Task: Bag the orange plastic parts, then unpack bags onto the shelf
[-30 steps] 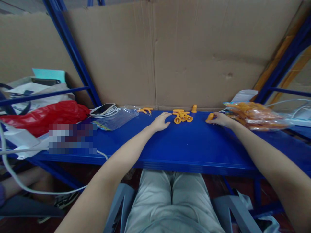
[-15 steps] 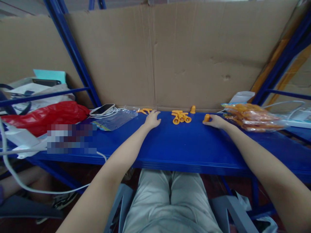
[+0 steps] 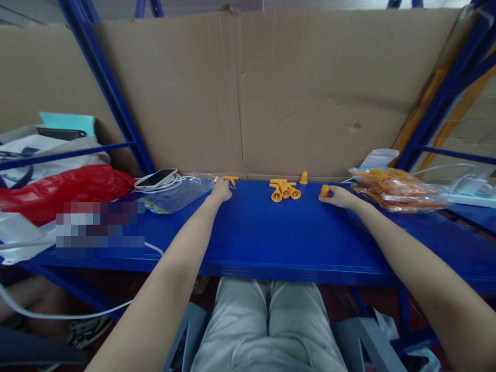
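Observation:
My left hand (image 3: 220, 191) reaches to the back of the blue shelf (image 3: 287, 243) and its fingers touch a small orange forked piece (image 3: 231, 179) beside a clear plastic bag (image 3: 176, 195). My right hand (image 3: 338, 197) rests on the shelf with its fingers closed round a short orange cylinder piece (image 3: 324, 190). Between the hands lies a small cluster of orange funnel-ended pieces (image 3: 284, 189). One more orange piece (image 3: 304, 177) stands upright against the cardboard.
A cardboard sheet (image 3: 310, 88) backs the shelf. A bag of orange parts (image 3: 395, 188) lies at the right. A phone (image 3: 155, 177) with white cables, a red bag (image 3: 65, 189) and papers crowd the left. My knees sit under the shelf's front edge.
My left hand has slid left from beside the orange cluster to the forked piece near the plastic bag. My right hand has stayed on its orange cylinder piece.

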Demonstrator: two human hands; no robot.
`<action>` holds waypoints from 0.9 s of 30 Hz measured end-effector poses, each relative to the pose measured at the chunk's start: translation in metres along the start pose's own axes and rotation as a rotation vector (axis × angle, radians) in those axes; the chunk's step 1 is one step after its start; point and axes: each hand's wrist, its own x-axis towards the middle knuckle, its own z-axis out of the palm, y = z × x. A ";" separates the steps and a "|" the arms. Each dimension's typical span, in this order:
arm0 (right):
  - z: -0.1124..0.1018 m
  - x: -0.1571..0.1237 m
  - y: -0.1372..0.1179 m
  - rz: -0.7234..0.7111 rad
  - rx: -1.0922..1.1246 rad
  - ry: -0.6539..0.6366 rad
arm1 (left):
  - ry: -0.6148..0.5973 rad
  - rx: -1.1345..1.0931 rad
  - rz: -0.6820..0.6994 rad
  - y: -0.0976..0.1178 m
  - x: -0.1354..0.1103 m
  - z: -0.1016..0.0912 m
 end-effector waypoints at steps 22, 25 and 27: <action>-0.001 0.001 0.000 -0.063 -0.029 -0.018 | -0.134 0.275 -0.017 0.010 0.025 -0.017; 0.000 0.003 0.004 -0.083 -0.038 -0.010 | -0.120 0.224 0.033 0.020 0.026 -0.016; 0.000 0.003 0.004 -0.083 -0.043 -0.007 | -0.142 0.183 0.035 0.027 0.029 -0.016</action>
